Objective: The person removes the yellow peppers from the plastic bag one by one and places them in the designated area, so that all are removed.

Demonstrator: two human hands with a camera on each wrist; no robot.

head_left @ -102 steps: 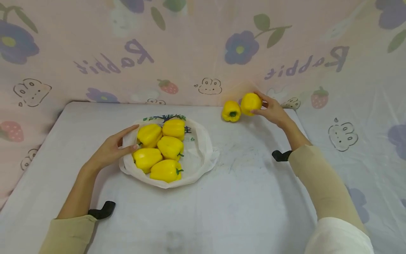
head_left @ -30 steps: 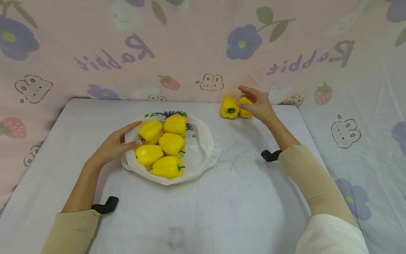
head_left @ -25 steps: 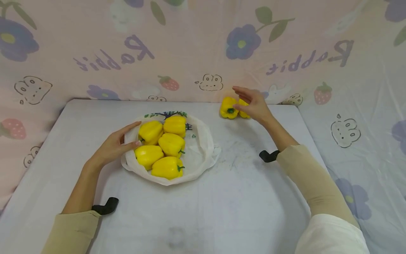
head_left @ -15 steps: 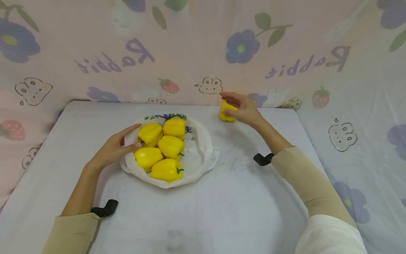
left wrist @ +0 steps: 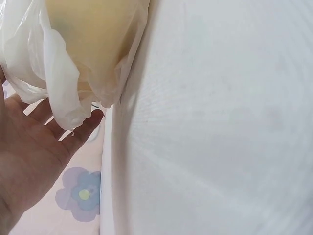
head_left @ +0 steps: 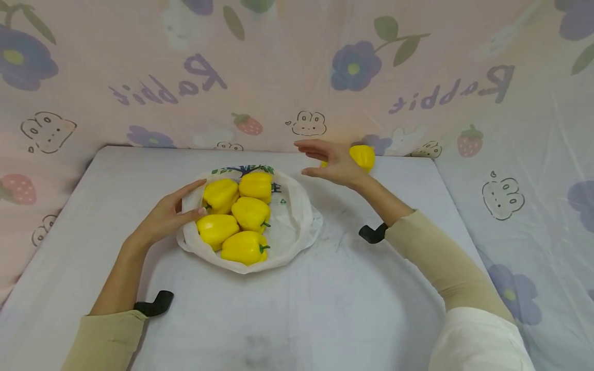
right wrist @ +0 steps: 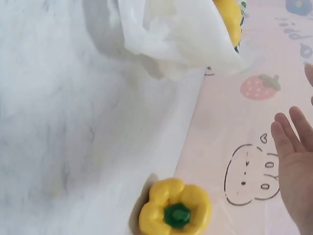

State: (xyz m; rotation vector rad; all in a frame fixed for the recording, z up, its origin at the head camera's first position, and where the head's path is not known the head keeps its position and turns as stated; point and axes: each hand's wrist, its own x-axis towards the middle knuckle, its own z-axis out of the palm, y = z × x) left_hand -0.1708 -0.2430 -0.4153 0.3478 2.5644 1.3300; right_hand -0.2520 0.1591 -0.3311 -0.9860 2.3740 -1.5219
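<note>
Several yellow bell peppers (head_left: 250, 214) lie in a white plastic bag (head_left: 303, 206) with its rim rolled wide. At the bag's left side is my left hand (head_left: 164, 214), its thumb over the rim near a pepper's stem. The left wrist view shows that hand's extended fingers (left wrist: 80, 132) against the bag's outside, partly covered by plastic. My right hand (head_left: 336, 166) hovers right of the bag, fingers spread from the thumb, holding nothing. A yellow bell pepper (head_left: 363, 157) sits behind its wrist. Another loose bell pepper (right wrist: 175, 208) is mostly hidden by the hand in the head view.
A white-covered table (head_left: 297, 319) bears everything. A pink curtain (head_left: 278, 62) with flowers, rabbits and strawberries hangs along the back edge. Black curved pieces stick out at the left wrist (head_left: 155, 304) and right wrist (head_left: 373, 234).
My right hand let go of a bell pepper beside the other loose one at the back, then moved left towards the bag. The left hand and the bag look unmoved.
</note>
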